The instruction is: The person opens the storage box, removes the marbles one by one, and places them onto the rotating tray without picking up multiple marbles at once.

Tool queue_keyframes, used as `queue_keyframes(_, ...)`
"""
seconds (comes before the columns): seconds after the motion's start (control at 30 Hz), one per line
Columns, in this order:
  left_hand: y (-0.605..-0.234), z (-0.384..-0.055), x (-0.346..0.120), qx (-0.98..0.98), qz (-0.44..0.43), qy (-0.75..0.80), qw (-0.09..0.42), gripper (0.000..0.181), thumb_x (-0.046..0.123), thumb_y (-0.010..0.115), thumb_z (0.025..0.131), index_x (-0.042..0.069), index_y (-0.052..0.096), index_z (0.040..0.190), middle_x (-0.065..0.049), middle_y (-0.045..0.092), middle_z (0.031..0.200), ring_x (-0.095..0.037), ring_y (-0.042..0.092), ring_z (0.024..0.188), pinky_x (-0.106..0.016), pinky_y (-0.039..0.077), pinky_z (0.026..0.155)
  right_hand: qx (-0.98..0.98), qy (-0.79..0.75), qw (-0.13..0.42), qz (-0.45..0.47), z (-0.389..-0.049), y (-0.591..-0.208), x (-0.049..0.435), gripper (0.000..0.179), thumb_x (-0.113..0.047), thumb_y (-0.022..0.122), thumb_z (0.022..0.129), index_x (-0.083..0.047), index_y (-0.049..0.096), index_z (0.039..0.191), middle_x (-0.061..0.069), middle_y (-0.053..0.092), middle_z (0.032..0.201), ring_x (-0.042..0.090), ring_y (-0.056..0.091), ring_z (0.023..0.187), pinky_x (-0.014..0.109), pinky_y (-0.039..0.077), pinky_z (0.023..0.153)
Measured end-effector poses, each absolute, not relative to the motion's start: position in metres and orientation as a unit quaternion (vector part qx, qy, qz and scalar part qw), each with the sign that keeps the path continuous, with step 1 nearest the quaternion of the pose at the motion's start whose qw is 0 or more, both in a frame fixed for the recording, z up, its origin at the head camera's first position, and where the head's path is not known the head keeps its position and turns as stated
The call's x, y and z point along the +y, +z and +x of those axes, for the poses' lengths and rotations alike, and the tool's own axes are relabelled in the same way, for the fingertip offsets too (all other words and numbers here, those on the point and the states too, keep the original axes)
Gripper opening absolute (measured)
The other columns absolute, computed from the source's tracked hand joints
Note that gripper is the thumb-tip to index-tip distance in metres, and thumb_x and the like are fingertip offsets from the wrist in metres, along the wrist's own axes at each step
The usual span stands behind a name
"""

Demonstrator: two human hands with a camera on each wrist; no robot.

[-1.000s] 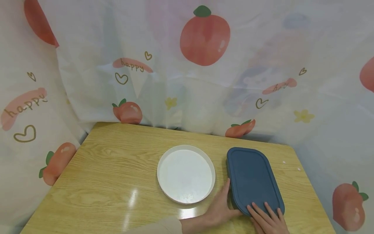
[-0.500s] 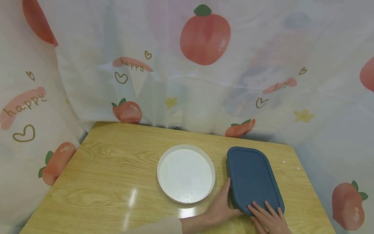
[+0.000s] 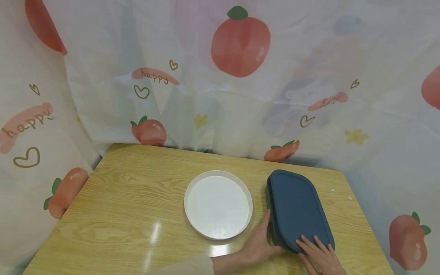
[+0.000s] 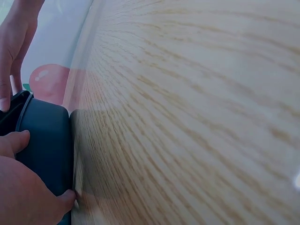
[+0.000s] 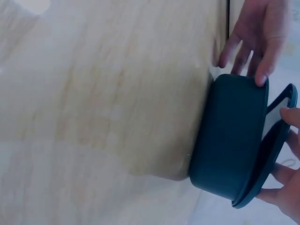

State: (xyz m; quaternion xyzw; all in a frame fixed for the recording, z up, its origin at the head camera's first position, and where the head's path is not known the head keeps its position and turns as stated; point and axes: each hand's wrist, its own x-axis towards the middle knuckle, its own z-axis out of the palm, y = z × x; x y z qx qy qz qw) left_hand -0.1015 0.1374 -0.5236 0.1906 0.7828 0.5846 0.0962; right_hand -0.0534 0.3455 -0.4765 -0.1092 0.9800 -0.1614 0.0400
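A dark blue rectangular food container (image 5: 229, 136) stands on the right part of the table. Its matching lid (image 3: 299, 210) sits tilted over it, and the right wrist view shows a gap between the lid and the rim. At the near left corner, my left hand (image 3: 256, 244) holds the container by its side, thumb and finger spread along the walls. My right hand (image 3: 321, 256) grips the lid's near edge, fingertips on top and thumb at the underside in the right wrist view. What the container holds is hidden.
Left of the container, a round white shallow tray (image 3: 218, 206) lies on the wooden table (image 3: 137, 198). A white curtain (image 3: 213, 99) printed with fruit surrounds the table's back and sides. Small pale specks (image 3: 333, 190) dot the tabletop at right.
The lid has risen and tilted, its left side coming up off the container. My right hand has shifted slightly right with it; my left hand stays on the container.
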Motion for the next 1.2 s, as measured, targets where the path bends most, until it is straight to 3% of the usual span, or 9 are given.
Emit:
queue_keyframes(0.1, -0.523, -0.101, 0.138, 0.782, 0.189, 0.587, 0.094, 0.107, 0.034, 0.085, 0.079, 0.002, 0.020, 0.157, -0.013, 0.035, 0.157, -0.025, 0.036, 0.142, -0.034, 0.034, 0.111, 0.976, -0.182, 0.047, -0.106, -0.054, -0.473, 0.349, 0.033, -0.011, 0.070, 0.091, 0.000, 0.069, 0.122, 0.026, 0.062, 0.127, 0.059, 0.048, 0.121, 0.079, 0.032, 0.089)
queue_keyframes(0.2, -0.523, -0.101, 0.138, 0.776, 0.189, 0.593, 0.098, 0.108, 0.035, 0.085, 0.079, 0.004, 0.019, 0.158, -0.012, 0.033, 0.158, -0.026, 0.035, 0.142, -0.035, 0.033, 0.112, 0.971, -0.213, 0.001, -0.112, -0.050, -0.473, 0.353, 0.034, -0.004, 0.073, 0.087, 0.002, 0.069, 0.120, 0.028, 0.063, 0.124, 0.058, 0.049, 0.118, 0.076, 0.035, 0.086)
queue_keyframes(0.3, -0.524, -0.101, 0.138, 0.771, 0.188, 0.600, 0.105, 0.108, 0.035, 0.085, 0.080, 0.006, 0.017, 0.159, -0.010, 0.032, 0.159, -0.025, 0.033, 0.143, -0.036, 0.032, 0.113, 0.957, -0.257, -0.068, -0.115, -0.044, -0.474, 0.356, 0.039, 0.005, 0.075, 0.082, 0.001, 0.068, 0.121, 0.020, 0.065, 0.125, 0.022, 0.045, 0.136, 0.077, 0.033, 0.087)
queue_keyframes(0.43, -0.524, -0.101, 0.137, 0.771, 0.183, 0.600, 0.109, 0.109, 0.033, 0.085, 0.079, 0.006, 0.017, 0.159, -0.009, 0.031, 0.159, -0.025, 0.033, 0.143, -0.036, 0.031, 0.113, 0.934, -0.310, -0.141, -0.107, -0.037, -0.471, 0.355, 0.054, 0.013, 0.075, 0.078, -0.007, 0.067, 0.127, -0.014, 0.056, 0.130, -0.024, 0.027, 0.123, 0.078, 0.031, 0.089)
queue_keyframes(0.5, -0.523, -0.101, 0.137, 0.773, 0.182, 0.598, 0.110, 0.108, 0.033, 0.085, 0.079, 0.006, 0.018, 0.159, -0.009, 0.031, 0.159, -0.024, 0.032, 0.144, -0.035, 0.030, 0.113, 0.927, -0.319, -0.166, -0.106, -0.034, -0.466, 0.354, 0.062, 0.017, 0.075, 0.075, -0.010, 0.066, 0.130, -0.025, 0.051, 0.127, -0.022, 0.033, 0.123, 0.069, 0.035, 0.097)
queue_keyframes(0.57, -0.523, -0.101, 0.137, 0.773, 0.180, 0.598, 0.111, 0.108, 0.032, 0.086, 0.078, 0.005, 0.018, 0.159, -0.010, 0.032, 0.159, -0.024, 0.032, 0.144, -0.034, 0.030, 0.114, 0.922, -0.320, -0.189, -0.105, -0.032, -0.459, 0.352, 0.066, 0.020, 0.076, 0.072, -0.011, 0.067, 0.130, -0.027, 0.053, 0.124, -0.019, 0.038, 0.122, 0.045, 0.043, 0.104)
queue_keyframes(0.7, -0.521, -0.101, 0.137, 0.769, 0.178, 0.602, 0.119, 0.108, 0.030, 0.085, 0.079, 0.007, 0.017, 0.159, -0.010, 0.031, 0.159, -0.025, 0.031, 0.144, -0.035, 0.029, 0.114, 0.917, -0.311, -0.229, -0.100, -0.034, -0.449, 0.351, 0.066, 0.022, 0.078, 0.067, -0.010, 0.071, 0.124, -0.024, 0.059, 0.117, -0.018, 0.045, 0.117, 0.002, 0.036, 0.088)
queue_keyframes(0.97, -0.521, -0.101, 0.137, 0.770, 0.174, 0.601, 0.121, 0.108, 0.028, 0.086, 0.078, 0.008, 0.018, 0.159, -0.009, 0.032, 0.159, -0.025, 0.031, 0.144, -0.035, 0.030, 0.114, 0.912, -0.304, -0.269, -0.064, -0.037, -0.438, 0.355, 0.054, 0.021, 0.078, 0.068, -0.003, 0.074, 0.115, -0.035, 0.054, 0.112, -0.021, 0.050, 0.102, 0.001, 0.038, 0.084)
queue_keyframes(1.2, -0.521, -0.102, 0.138, 0.771, 0.174, 0.601, 0.118, 0.109, 0.028, 0.087, 0.077, 0.011, 0.018, 0.160, -0.008, 0.032, 0.159, -0.025, 0.032, 0.144, -0.035, 0.030, 0.114, 0.897, -0.364, -0.249, -0.041, -0.038, -0.425, 0.352, 0.050, 0.030, 0.068, 0.073, 0.011, 0.066, 0.119, -0.022, 0.058, 0.107, -0.012, 0.056, 0.099, 0.006, 0.045, 0.081)
